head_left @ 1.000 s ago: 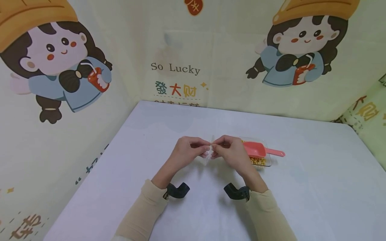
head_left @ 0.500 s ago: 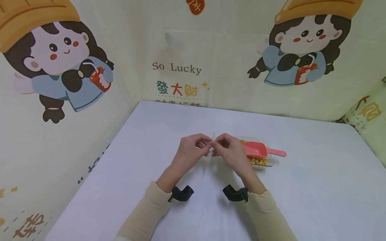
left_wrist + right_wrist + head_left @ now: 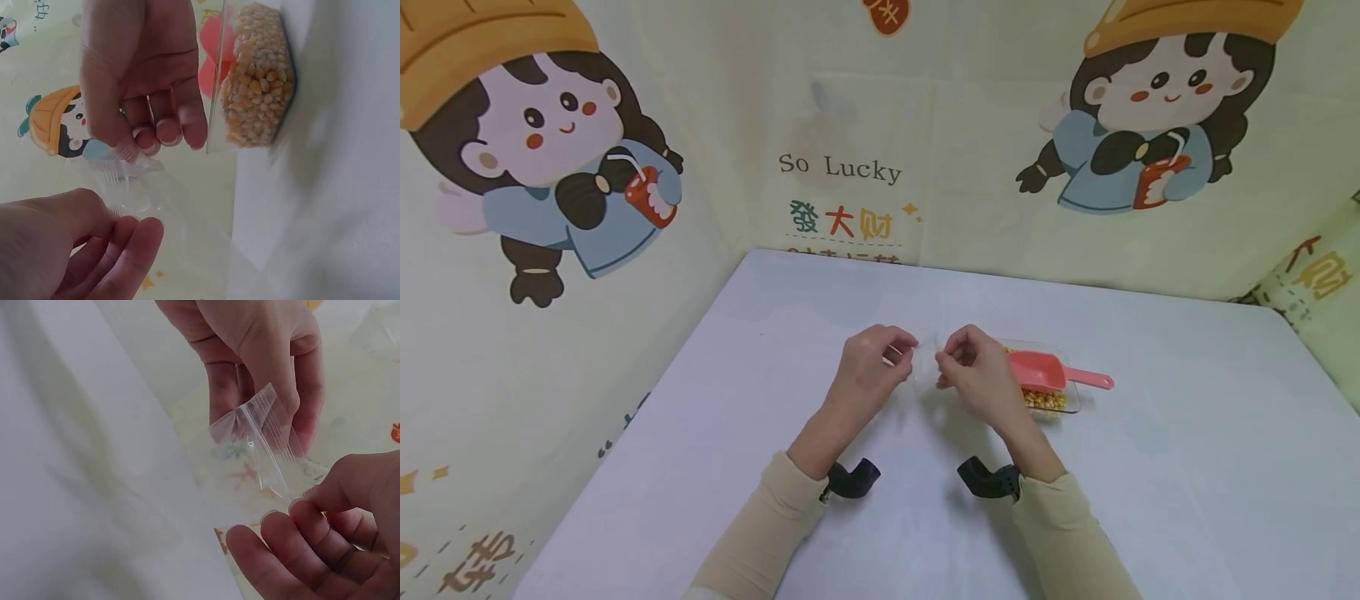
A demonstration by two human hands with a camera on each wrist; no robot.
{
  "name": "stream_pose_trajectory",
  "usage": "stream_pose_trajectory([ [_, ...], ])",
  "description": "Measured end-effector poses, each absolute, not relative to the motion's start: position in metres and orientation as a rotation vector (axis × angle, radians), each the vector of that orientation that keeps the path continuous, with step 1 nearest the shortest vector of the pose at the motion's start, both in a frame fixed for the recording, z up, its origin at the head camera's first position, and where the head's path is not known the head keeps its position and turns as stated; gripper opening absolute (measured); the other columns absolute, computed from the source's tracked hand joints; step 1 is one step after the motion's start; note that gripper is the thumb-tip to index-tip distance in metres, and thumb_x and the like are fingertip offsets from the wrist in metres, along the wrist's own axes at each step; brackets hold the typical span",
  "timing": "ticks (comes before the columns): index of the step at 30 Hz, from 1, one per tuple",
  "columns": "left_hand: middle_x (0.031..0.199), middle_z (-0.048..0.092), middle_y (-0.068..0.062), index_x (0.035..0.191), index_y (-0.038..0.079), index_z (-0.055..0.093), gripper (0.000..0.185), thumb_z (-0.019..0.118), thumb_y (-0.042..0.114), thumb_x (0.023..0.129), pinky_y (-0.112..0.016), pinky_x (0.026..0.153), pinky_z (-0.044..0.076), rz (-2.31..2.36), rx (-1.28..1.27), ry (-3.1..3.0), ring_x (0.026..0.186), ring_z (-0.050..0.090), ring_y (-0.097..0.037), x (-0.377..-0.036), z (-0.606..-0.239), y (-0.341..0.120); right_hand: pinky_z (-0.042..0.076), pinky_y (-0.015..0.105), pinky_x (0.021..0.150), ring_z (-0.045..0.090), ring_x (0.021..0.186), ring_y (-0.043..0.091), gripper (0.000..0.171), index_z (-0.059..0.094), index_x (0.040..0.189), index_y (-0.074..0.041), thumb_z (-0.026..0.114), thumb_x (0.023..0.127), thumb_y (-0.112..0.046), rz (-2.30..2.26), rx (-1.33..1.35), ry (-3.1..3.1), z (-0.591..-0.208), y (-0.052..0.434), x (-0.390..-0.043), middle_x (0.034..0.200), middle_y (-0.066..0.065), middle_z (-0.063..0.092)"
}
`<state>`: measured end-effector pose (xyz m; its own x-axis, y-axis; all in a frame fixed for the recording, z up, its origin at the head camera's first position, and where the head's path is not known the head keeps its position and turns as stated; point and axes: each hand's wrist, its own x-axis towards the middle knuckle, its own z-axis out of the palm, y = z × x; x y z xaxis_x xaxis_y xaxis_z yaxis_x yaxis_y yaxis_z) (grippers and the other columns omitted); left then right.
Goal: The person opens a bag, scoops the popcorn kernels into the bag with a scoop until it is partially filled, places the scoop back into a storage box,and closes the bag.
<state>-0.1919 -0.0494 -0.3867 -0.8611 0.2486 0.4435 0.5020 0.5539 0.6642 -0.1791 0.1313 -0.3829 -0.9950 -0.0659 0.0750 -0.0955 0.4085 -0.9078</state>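
Left hand (image 3: 871, 365) and right hand (image 3: 981, 371) in pinches on a clear bag (image 3: 264, 447) between them, bottom indistinct.

A thin, colourless, see-through plastic zip bag (image 3: 259, 447), finely ribbed across its mouth end, is held aloft mid-scene, pinched at left by the left hand (image 3: 874, 358) and at right by the right hand (image 3: 977, 367). The film puckers and catches light along the ribbing, the limp body hanging below; how widely the mouth gapes is unclear.
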Motion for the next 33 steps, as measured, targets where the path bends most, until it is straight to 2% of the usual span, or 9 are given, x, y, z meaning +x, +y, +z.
stream_pose_trajectory([
  [5,0.086,0.07,-0.007,0.095,0.005,0.074,0.016,0.067,-0.004,0.084,-0.024,0.069,0.058,-1.122,-0.621,-2.473,0.075,0.068,-0.015,-0.193,-0.384,-0.052,0.054,0.027,0.064,0.068,0.069,0.021,0.013,0.057,0.1,-0.006,0.065,0.094,-0.014,1.643,0.13,-2.632,-0.382,0.133,-0.18,0.085,0.011,0.063],
  [14,0.09,0.065,-0.003,0.098,0.007,0.073,0.014,0.071,0.0,0.086,-0.02,0.07,0.056,-0.993,-0.598,-2.505,0.077,0.064,-0.012,-0.188,-0.375,-0.058,0.054,0.025,0.064,0.065,0.07,0.021,0.013,0.058,0.101,-0.008,0.065,0.093,-0.014,1.528,0.101,-2.654,-0.381,0.137,-0.181,0.085,0.011,0.06],
  [18,0.089,0.062,-0.005,0.098,0.007,0.072,0.014,0.071,0.0,0.086,-0.02,0.069,0.056,-0.864,-0.633,-2.479,0.075,0.062,-0.012,-0.183,-0.37,-0.056,0.057,0.025,0.067,0.066,0.075,0.023,0.014,0.058,0.105,-0.007,0.064,0.093,-0.012,1.51,0.111,-2.619,-0.378,0.136,-0.18,0.091,0.011,0.06],
  [22,0.091,0.065,-0.007,0.099,0.009,0.072,0.014,0.071,0.002,0.087,-0.019,0.069,0.056,-0.846,-0.652,-2.475,0.076,0.063,-0.013,-0.18,-0.368,-0.054,0.061,0.035,0.073,0.069,0.083,0.025,0.017,0.059,0.109,-0.003,0.063,0.095,-0.011,1.625,0.114,-2.582,-0.378,0.135,-0.18,0.102,0.013,0.063],
  [25,0.094,0.067,-0.007,0.101,0.009,0.072,0.014,0.071,0.003,0.088,-0.02,0.07,0.057,-0.903,-0.665,-2.488,0.079,0.065,-0.013,-0.18,-0.369,-0.053,0.061,0.038,0.077,0.071,0.082,0.024,0.018,0.06,0.11,-0.002,0.063,0.096,-0.012,1.687,0.103,-2.577,-0.378,0.135,-0.181,0.104,0.013,0.063],
  [29,0.098,0.068,-0.006,0.105,0.009,0.072,0.017,0.072,0.005,0.088,-0.022,0.072,0.057,-0.954,-0.688,-2.509,0.081,0.068,-0.014,-0.181,-0.37,-0.053,0.06,0.032,0.077,0.073,0.078,0.02,0.018,0.063,0.111,-0.004,0.064,0.096,-0.014,1.7,0.072,-2.589,-0.378,0.135,-0.181,0.104,0.012,0.065],
  [33,0.094,0.072,-0.005,0.106,0.007,0.071,0.017,0.071,0.007,0.089,-0.022,0.07,0.057,-0.943,-0.692,-2.527,0.076,0.068,-0.013,-0.182,-0.369,-0.053,0.06,0.032,0.077,0.072,0.077,0.019,0.017,0.064,0.111,-0.007,0.064,0.096,-0.015,1.704,0.053,-2.589,-0.376,0.136,-0.18,0.104,0.011,0.066],
])
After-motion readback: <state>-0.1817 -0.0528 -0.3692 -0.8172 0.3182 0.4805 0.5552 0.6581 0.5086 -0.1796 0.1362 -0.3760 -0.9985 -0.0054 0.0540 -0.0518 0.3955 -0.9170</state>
